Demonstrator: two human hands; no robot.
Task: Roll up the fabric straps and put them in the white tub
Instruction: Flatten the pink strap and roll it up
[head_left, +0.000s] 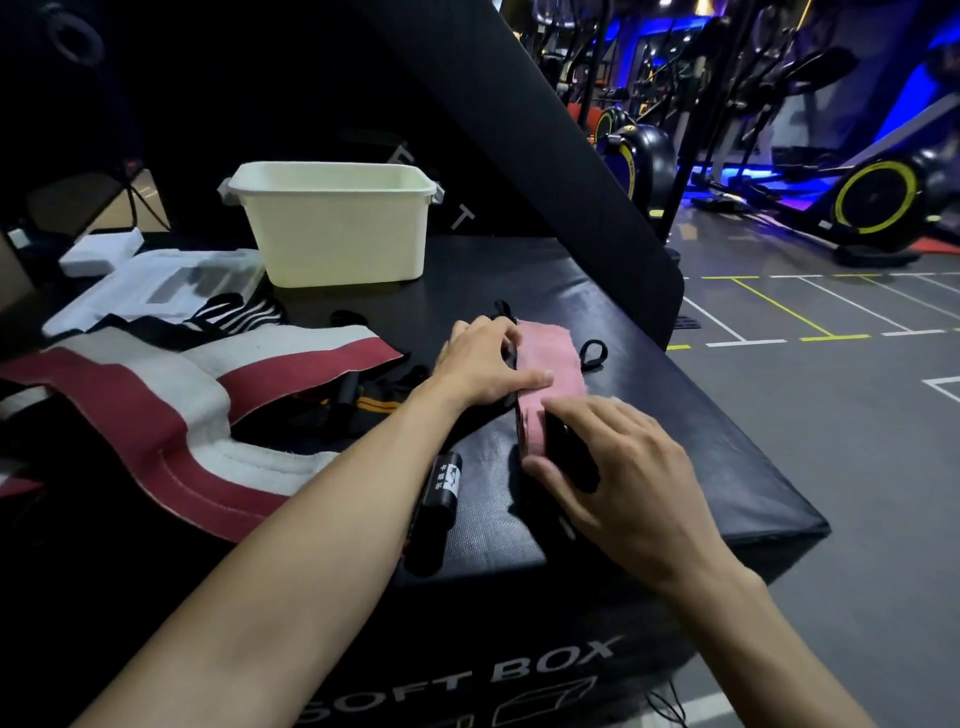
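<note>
On the black padded bench (675, 415) marked "SOFT BOX" on its near face, we see a pink fabric strap (540, 369) lying lengthwise, its far end flat and its near end partly rolled. The left hand (483, 364) presses down on the strap's middle with fingers laid flat – thumb stretched along the pink cloth. The right hand (618, 467) curls around the strap's near, rolled end, fingers and thumb gripping it where a black part shows. A small black loop (592, 353) lies just right of the strap's far end.

The white plastic tub (332, 228) stands at the far side of the bench, well apart from the hands; we cannot see into it. To the left lies a heap of wide red-and-white fabric straps (171, 410), with black-and-white striped ones (239, 314) beyond. A rolled black strap with a white label (441, 488) rests near the left forearm. Gym machines (872, 202) stand off to the far right.
</note>
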